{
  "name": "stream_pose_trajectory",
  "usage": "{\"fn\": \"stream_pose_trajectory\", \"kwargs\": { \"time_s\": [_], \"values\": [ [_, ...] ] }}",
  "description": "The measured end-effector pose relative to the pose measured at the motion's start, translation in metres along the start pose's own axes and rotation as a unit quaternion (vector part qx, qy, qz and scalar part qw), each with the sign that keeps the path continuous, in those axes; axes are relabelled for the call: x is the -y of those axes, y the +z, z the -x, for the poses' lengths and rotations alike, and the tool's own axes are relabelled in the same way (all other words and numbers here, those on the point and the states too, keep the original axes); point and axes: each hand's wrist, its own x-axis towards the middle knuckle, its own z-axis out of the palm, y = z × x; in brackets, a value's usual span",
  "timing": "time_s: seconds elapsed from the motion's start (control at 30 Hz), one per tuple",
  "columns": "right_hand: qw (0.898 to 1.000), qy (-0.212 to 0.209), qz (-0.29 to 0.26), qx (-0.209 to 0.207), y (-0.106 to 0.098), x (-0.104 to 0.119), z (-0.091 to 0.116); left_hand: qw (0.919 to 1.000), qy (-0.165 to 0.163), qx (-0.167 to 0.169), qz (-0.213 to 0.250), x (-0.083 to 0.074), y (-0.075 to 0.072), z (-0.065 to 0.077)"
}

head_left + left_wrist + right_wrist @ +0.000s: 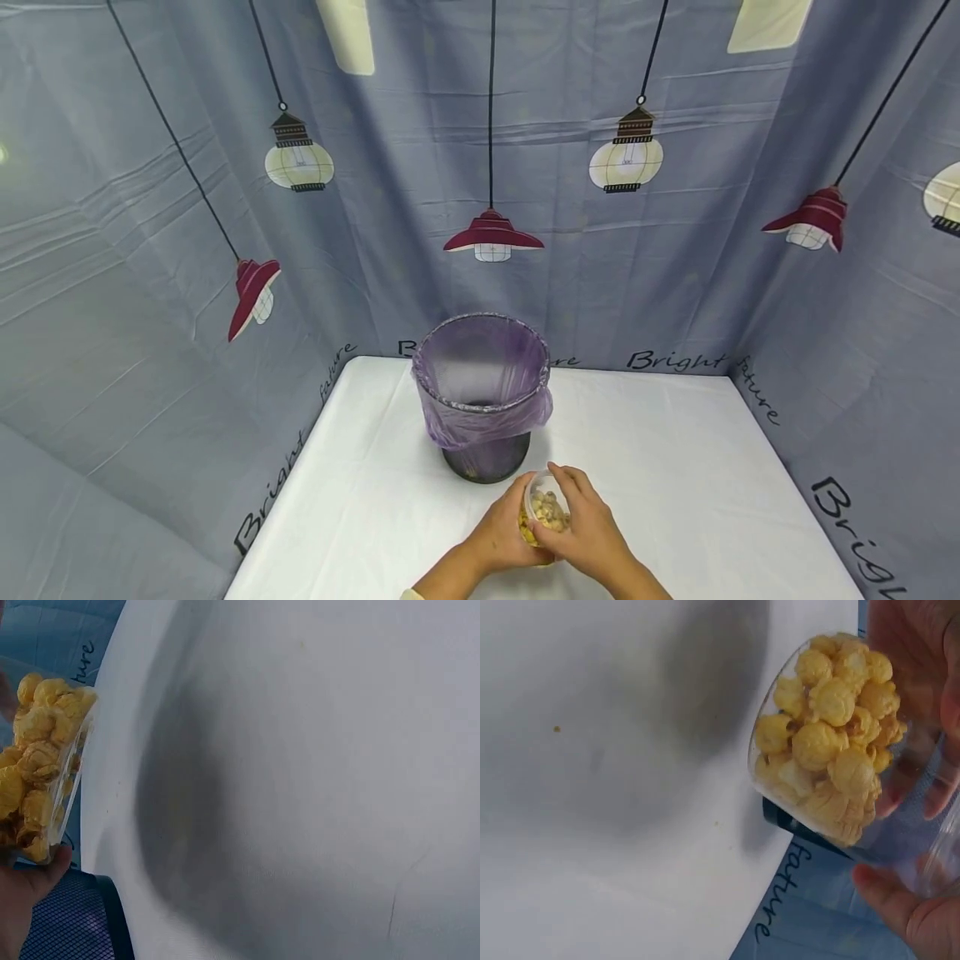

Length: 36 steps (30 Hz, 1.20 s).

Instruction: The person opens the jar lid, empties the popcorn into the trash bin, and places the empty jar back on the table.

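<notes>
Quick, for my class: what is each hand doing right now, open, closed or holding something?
Left hand: holding the clear container of popcorn.
Right hand: holding the same container, from the other side.

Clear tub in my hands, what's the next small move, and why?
With the left hand gripping the clear tub, perhaps ease the right hand off its top: that hand partly covers it, and I can't tell whether the popcorn inside is sealed.

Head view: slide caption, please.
Left hand and right hand hold a clear tub of popcorn near a purple-lined wastebasket.
</notes>
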Motion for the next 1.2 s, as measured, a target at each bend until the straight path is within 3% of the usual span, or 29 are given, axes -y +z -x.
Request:
{"fn": "stream_pose_trajectory", "kwargs": {
  "time_s": [0.17,0.3,0.43,0.53,0.6,0.7,0.8,0.87,1.07,1.2],
  "values": [
    [0.999,-0.033,-0.001,0.023,-0.005,0.000,0.001,0.9978,-0.008,0.030,0.059,0.003,-0.003,0.001],
    [0.993,-0.104,-0.011,0.049,-0.013,-0.004,0.001,0.9908,-0.007,0.081,0.107,0.005,-0.011,0.000],
    [0.979,-0.182,-0.021,0.090,-0.024,-0.009,-0.001,0.9830,-0.007,0.139,0.120,0.004,-0.019,-0.002],
    [0.972,-0.196,-0.014,0.133,-0.030,-0.010,-0.002,0.9783,-0.028,0.173,0.111,0.001,-0.023,-0.002],
    [0.973,-0.170,0.000,0.158,-0.032,-0.009,-0.002,0.9809,-0.043,0.176,0.071,-0.002,-0.024,-0.001],
    [0.980,-0.088,0.012,0.180,-0.031,-0.006,-0.002,0.9860,-0.050,0.153,-0.042,-0.007,-0.023,-0.002],
    [0.982,0.016,0.012,0.187,-0.027,-0.004,-0.004,0.9798,-0.051,0.116,-0.155,-0.013,-0.019,-0.003],
    [0.981,0.067,0.007,0.182,-0.026,-0.002,-0.006,0.9735,-0.055,0.099,-0.198,-0.016,-0.016,-0.005],
    [0.980,0.121,0.002,0.160,-0.027,0.001,-0.014,0.9591,-0.057,0.073,-0.268,-0.022,-0.013,-0.007],
    [0.974,0.122,-0.012,0.189,-0.031,0.002,-0.016,0.9644,-0.065,0.093,-0.239,-0.022,-0.016,-0.007]
  ]
}}
